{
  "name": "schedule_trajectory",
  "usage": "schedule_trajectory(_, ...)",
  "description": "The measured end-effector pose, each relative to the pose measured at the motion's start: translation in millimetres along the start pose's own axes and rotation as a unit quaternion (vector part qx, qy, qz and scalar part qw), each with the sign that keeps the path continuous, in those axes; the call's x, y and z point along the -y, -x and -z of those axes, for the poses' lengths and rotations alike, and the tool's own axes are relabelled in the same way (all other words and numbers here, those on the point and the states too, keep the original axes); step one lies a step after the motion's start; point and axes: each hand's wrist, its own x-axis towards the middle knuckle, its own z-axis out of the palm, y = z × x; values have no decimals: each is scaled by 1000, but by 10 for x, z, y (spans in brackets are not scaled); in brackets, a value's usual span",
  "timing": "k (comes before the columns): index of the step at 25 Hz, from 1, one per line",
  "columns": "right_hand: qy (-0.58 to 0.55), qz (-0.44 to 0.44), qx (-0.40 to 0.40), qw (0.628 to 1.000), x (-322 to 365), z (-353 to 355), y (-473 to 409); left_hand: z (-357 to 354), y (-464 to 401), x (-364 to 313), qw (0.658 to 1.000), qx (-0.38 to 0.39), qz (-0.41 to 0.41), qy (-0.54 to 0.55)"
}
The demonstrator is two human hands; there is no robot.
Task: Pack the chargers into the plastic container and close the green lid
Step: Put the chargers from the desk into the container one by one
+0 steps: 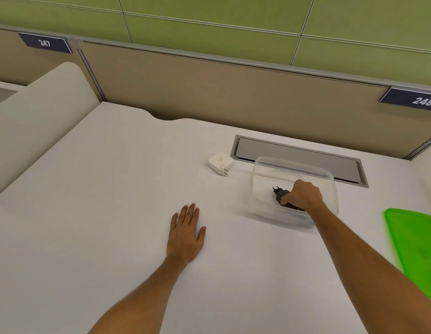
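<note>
Now right hand (303,195) grips black charger (280,196) in container (265,165), prongs up-left; left hand (185,235) flat, splayed.

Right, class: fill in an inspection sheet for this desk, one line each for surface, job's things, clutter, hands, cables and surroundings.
Surface: white desk, with a grey hatch at the back.
Job's things: clear container open; black charger inside it; white charger on the desk to its left; green lid off, to the right.
Clutter: nothing seen.
Hands: left hand flat on the desk; right hand in the container, gripping the black charger.
Cables: nothing seen.
Surroundings: beige partition, signs 247 and 248, green wall.
</note>
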Motion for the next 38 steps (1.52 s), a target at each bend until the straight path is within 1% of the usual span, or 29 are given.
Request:
schedule_trajectory(7,5,-3,18,1000,-31,-57,-27,2,-1,-1,1000,-5,-1,7)
schedule_trajectory(10,4,-10,10,1000,-55,-18,-55,1,4,7,1000,-4,-2,1)
schedule_trajectory(12,3,-14,-17,1000,-36,35,-73,-2,5,0,1000,-2,-1,2)
schedule_trajectory(14,1,-13,-65,998,32,97,-79,-1,4,-7,1000,-2,0,1)
schedule_trajectory(16,-14,6,-128,992,145,156,-81,1,5,-1,1000,0,1,-5)
schedule_trajectory(18,-35,30,-171,984,307,210,-75,6,6,7,1000,3,1,-11)
schedule_trajectory(22,-32,87,-203,975,726,289,-45,15,3,-9,1000,9,3,-13)
schedule_trajectory(29,43,164,-179,969,1375,176,-103,17,4,-11,1000,17,5,-19)
schedule_trajectory(35,92,208,-127,966,1623,-87,-201,16,4,-11,1000,23,9,-17)
schedule_trajectory(38,89,219,-112,965,1690,-216,-264,27,2,-7,1000,25,9,-16)
